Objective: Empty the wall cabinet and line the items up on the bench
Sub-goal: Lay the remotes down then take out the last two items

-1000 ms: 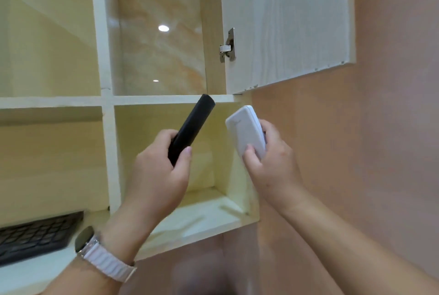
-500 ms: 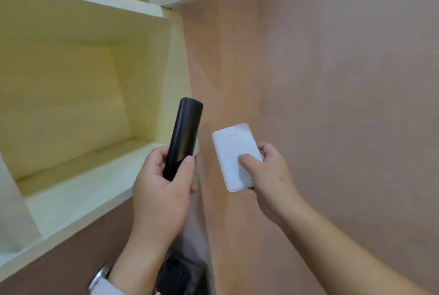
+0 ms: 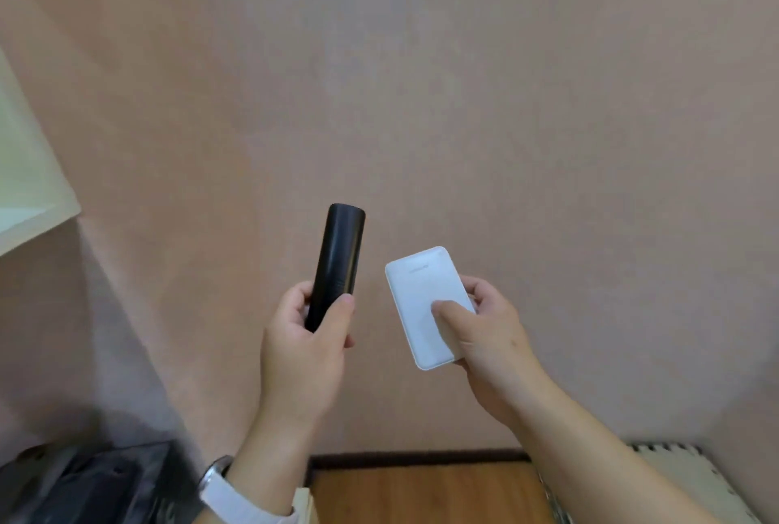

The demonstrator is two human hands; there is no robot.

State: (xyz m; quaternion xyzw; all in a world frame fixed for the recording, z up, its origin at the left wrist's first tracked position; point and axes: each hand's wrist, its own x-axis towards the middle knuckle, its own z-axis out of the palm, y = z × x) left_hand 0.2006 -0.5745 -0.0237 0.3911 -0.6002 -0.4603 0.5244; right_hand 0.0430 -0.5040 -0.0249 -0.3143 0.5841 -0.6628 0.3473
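Note:
My left hand [image 3: 305,348] grips the lower end of a long black remote-like bar [image 3: 338,258], which points upward. My right hand [image 3: 484,338] holds a flat white rectangular device [image 3: 415,300], thumb pressed on its face and fingers behind it. Both items hover in front of a pinkish wall, side by side and apart. Only the lower corner of the pale wood wall cabinet [image 3: 29,203] shows at the left edge.
A wooden surface [image 3: 425,494] lies below, at the foot of the wall. A white slatted object [image 3: 691,477] sits at the lower right. Dark items [image 3: 92,485] fill the lower left corner. A white-strapped watch [image 3: 223,490] is on my left wrist.
My view swung right and down, away from the cabinet, so it slid off to the left. Both hands carried the black bar and white device out of the cabinet and lower.

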